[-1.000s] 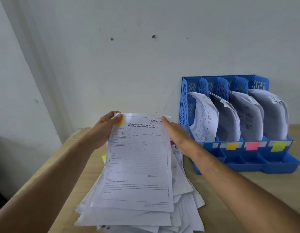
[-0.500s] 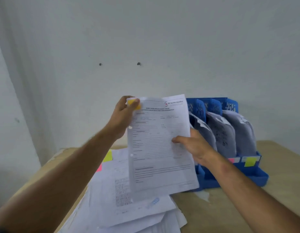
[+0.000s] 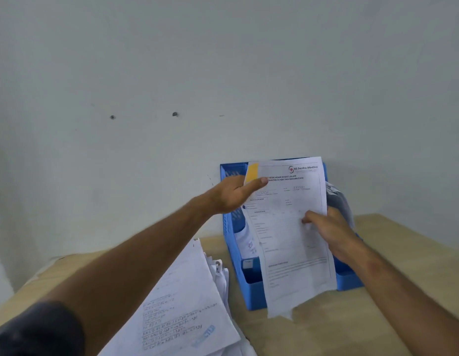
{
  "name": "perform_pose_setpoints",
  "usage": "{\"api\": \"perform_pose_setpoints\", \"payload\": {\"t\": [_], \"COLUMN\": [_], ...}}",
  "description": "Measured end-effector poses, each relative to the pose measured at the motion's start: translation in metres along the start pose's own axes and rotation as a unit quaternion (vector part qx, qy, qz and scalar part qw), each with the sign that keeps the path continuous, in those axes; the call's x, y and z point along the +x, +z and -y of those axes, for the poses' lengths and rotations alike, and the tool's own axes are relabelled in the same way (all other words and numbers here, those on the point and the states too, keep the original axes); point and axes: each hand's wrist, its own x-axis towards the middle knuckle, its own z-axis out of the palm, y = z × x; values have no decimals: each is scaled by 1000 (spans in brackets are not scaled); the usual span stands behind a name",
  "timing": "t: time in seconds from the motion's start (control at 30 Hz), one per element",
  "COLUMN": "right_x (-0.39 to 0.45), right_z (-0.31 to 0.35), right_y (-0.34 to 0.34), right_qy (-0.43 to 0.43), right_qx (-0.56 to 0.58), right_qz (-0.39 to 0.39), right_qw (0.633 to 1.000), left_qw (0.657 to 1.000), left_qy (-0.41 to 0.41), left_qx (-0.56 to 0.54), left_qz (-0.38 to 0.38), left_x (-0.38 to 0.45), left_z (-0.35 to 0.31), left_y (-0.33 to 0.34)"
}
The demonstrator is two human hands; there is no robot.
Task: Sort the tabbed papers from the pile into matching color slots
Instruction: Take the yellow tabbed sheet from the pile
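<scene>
Single printed sheet (image 3: 290, 227) with a yellow tab (image 3: 251, 172) at its top left corner, held upright in the air in front of the blue slot organizer (image 3: 232, 242), above the tabletop (image 3: 377, 327). Left hand (image 3: 233, 194) grip pinches the top corner just below the tab; right hand (image 3: 328, 227) grip pinches the right edge midway. Paper looks light and floppy, lower edge hangs free, likely to buckle. Two-point hold on the edges suits it. Pile (image 3: 187, 309) lies on the tabletop, left of the organizer.
</scene>
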Motion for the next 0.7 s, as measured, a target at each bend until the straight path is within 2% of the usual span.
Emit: {"api": "perform_pose_setpoints", "payload": {"t": [0.1, 0.2, 0.3, 0.37, 0.5, 0.7], "right_x": [-1, 1, 5, 6, 5, 0], "right_z": [2, 2, 0, 3, 17, 40], "right_y": [-8, -16, -21, -22, -20, -3], "right_qy": [-23, -64, -93, -120, -183, -232], "right_qx": [4, -9, -67, -116, -186, -230], "right_qz": [-38, -92, -125, -148, -192, -182], "right_qw": [999, 994, 986, 975, 946, 927], "left_qw": [999, 989, 958, 938, 922, 919], "left_qy": [-24, -45, -77, -90, -95, -84], "left_qx": [15, 139, 273, 326, 366, 384], "left_qz": [29, 36, -33, -75, -79, 1], "left_x": [10, 20, 30, 37, 55, 73], "left_z": [7, 13, 6, -1, -9, -7], "left_y": [-1, 1, 11, 20, 39, 66]}}
